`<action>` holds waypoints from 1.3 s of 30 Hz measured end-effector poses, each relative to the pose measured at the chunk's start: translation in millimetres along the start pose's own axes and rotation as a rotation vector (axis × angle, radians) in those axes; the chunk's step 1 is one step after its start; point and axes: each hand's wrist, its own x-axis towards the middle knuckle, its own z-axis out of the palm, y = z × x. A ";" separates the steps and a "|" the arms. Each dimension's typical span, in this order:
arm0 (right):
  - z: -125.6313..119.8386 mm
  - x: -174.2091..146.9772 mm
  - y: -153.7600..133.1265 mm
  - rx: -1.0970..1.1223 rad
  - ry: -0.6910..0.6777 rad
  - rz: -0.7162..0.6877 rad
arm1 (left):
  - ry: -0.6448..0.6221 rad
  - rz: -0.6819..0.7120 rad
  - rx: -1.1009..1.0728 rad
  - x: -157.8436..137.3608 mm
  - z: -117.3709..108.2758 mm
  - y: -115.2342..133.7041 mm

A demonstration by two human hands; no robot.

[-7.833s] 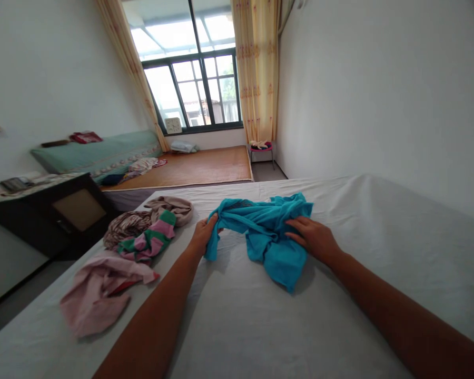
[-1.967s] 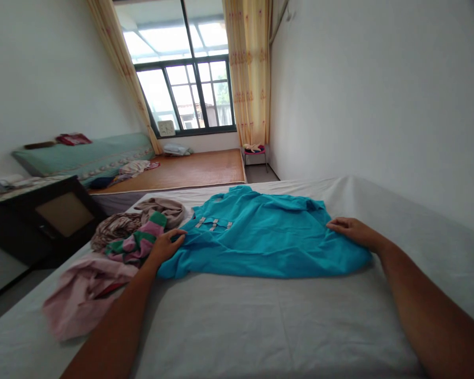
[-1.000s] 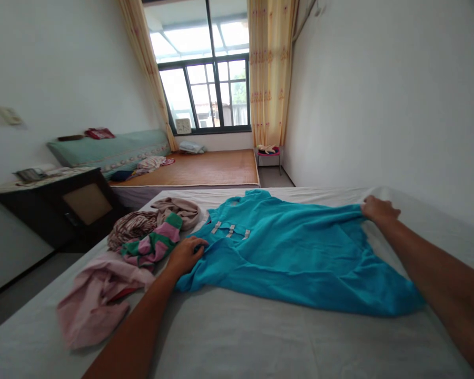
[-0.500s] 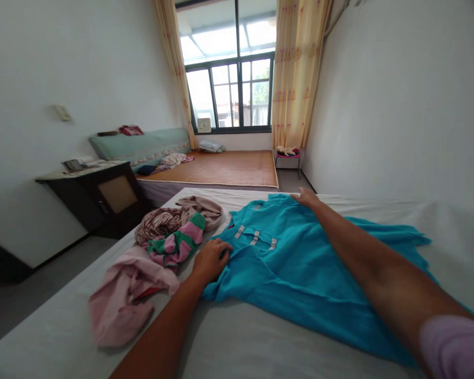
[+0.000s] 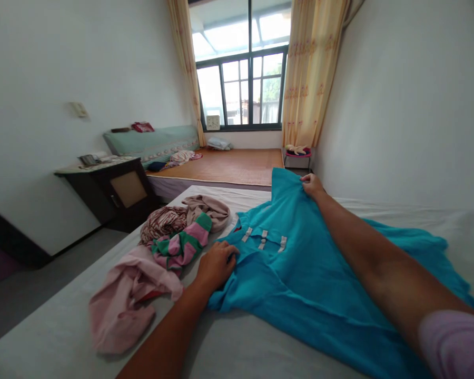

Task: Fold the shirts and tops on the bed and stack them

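A turquoise shirt (image 5: 300, 273) with white fastening strips down its chest lies spread over a white-sheeted bed (image 5: 237, 347). At the far side, my right hand (image 5: 313, 186) pinches the sleeve edge and holds that part raised off the sheet. My left hand (image 5: 218, 264) is curled on the near shoulder beside the collar, its fingers closed on the cloth; the fingertips are partly hidden. Left of the shirt sits a heap of clothes: a pink garment (image 5: 122, 305), a green and pink striped piece (image 5: 185, 239), a brown patterned one (image 5: 161, 223) and a beige one (image 5: 209, 210).
Beyond the sheet stands another bed (image 5: 237, 166) with a brown mat and a pale green headboard (image 5: 150, 143). A dark cabinet (image 5: 114, 192) is at left. A small stool (image 5: 298, 153) stands by the curtain (image 5: 312, 79). White walls close both sides.
My right hand has lifted the far sleeve of the shirt higher off the bed. My left hand stays at the near shoulder. The view has shifted slightly left.
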 end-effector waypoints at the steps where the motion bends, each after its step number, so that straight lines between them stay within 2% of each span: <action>1: -0.7 -4.1 2.6 -0.028 0.019 0.014 | -0.001 0.001 0.003 0.0 -0.2 0.6; 4: 3.9 -17.8 -0.5 -0.102 0.054 0.009 | -0.002 -0.004 0.021 0.5 -0.3 3.1; 6: 13.8 -23.5 -16.7 -0.121 0.031 -0.078 | -0.004 -0.011 0.040 0.7 -0.2 4.8; 11: 56.3 -31.6 -77.4 -0.121 -0.253 -0.390 | -0.009 -0.016 0.059 -0.2 -1.1 6.1; 15: 82.0 -37.9 -106.5 -0.145 -0.413 -0.451 | -0.017 -0.001 0.068 -1.0 -2.4 5.0; 21: 93.7 -41.1 -140.5 -0.060 -0.311 -0.447 | -0.009 -0.010 0.073 -1.0 -4.2 5.4; 24: 93.8 -48.5 -147.5 0.000 -0.341 -0.490 | 0.001 -0.011 0.063 -2.1 -4.0 4.7; 27: 80.1 -61.5 -136.2 0.042 -0.397 -0.527 | 0.010 -0.016 0.034 -2.9 -3.6 2.9; 29: 60.0 -74.1 -118.8 0.068 -0.423 -0.545 | 0.017 -0.020 -0.013 -2.2 -4.1 0.6; 32: 17.3 -101.7 -80.9 0.111 -0.480 -0.564 | 0.007 -0.014 -0.138 0.7 -6.9 -5.7; 35: -31.0 -140.4 -33.1 0.178 -0.604 -0.569 | -0.042 -0.025 -0.260 2.7 -11.6 -15.3; 37: -63.5 -169.8 0.8 0.219 -0.666 -0.475 | -0.098 -0.034 -0.310 2.0 -14.6 -21.8; 39: -96.4 -199.9 33.9 0.288 -0.682 -0.312 | -0.162 -0.009 -0.340 -0.1 -16.8 -26.7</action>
